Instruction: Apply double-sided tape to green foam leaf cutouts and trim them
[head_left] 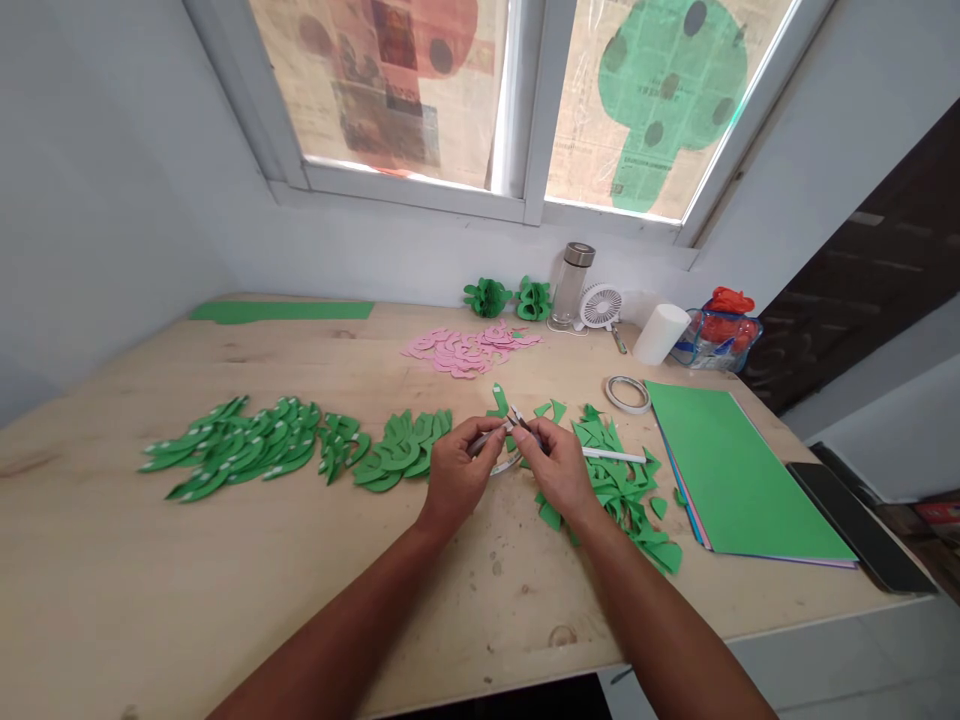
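A person's hands meet over a wooden table [300, 580], the right hand [556, 462] pinching a small dark pointed tool [522, 424] between thumb and forefinger. The left hand [466, 462] curls its fingers close beside it; what, if anything, they grip cannot be told. At the far right, a clear blue-trimmed bag [724, 345] contains red material [731, 302], its other contents indistinct; a capped clear bottle [571, 285] stands upright left of a white fan [601, 306]. The tool lies between the two hands, its tip toward the far left, its long axis slanting back to the near right. Just beyond the fingertips is a green paper piece [500, 402] with a white tab; green scraps [619, 490] spread at right, cut green pieces [255, 445] at left.
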